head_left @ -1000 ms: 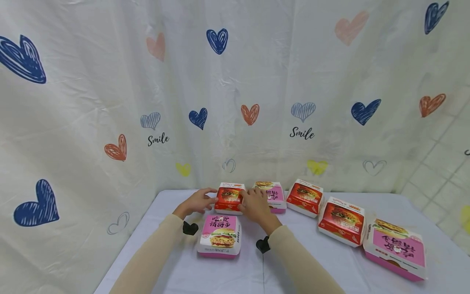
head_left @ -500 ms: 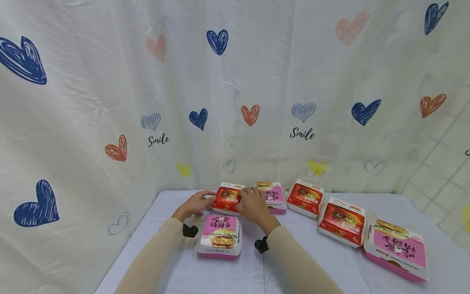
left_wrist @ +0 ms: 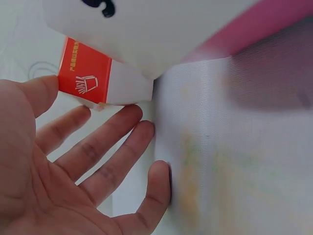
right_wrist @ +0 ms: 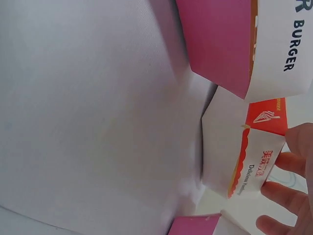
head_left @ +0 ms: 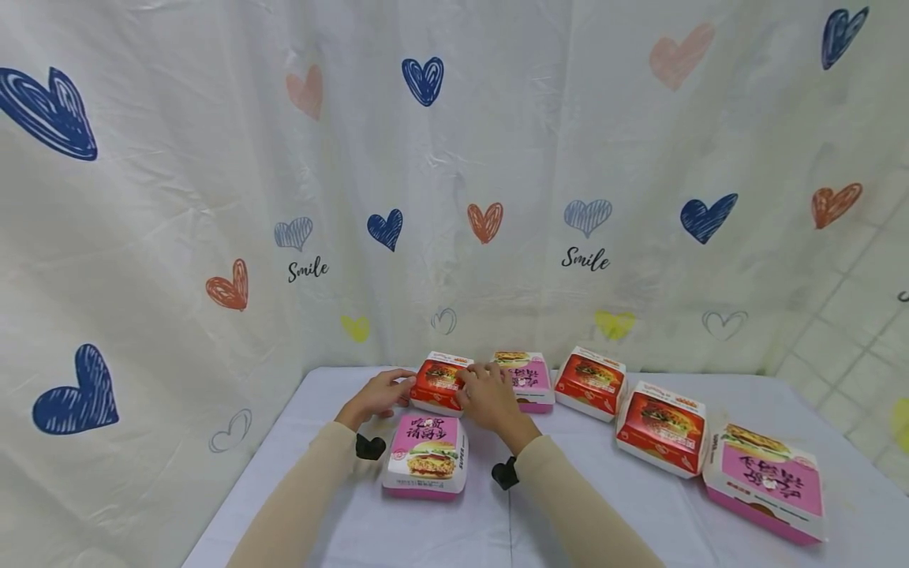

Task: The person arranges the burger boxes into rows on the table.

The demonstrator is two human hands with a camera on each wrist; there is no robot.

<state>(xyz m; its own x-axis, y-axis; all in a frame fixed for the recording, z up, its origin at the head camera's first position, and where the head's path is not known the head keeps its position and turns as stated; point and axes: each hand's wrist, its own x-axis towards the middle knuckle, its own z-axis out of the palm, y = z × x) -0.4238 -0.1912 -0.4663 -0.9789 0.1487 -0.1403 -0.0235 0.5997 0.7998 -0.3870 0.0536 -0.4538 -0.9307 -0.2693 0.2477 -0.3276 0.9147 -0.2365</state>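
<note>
A small red and white burger box (head_left: 439, 383) sits at the back left of the table, between both hands. My left hand (head_left: 378, 397) is at its left side. In the left wrist view its thumb meets the box's corner and its fingers (left_wrist: 105, 142) reach along the side, loosely spread. On the opposite side, my right hand (head_left: 490, 398) has its fingertips at the upper edge, as the right wrist view shows with fingers (right_wrist: 286, 198) at the lid. A pink and white burger box (head_left: 424, 457) lies just in front of the red one, between the forearms.
Behind the right hand stands another pink burger box (head_left: 529, 382). Two red boxes (head_left: 591, 382) and a larger pink box (head_left: 767, 481) curve toward the front right. The white table (head_left: 568, 505) meets a heart-printed curtain (head_left: 511, 276) at the back.
The red box between my hands has shifted slightly left and turned a little. Both hands moved slightly left with it. The other boxes stayed put.
</note>
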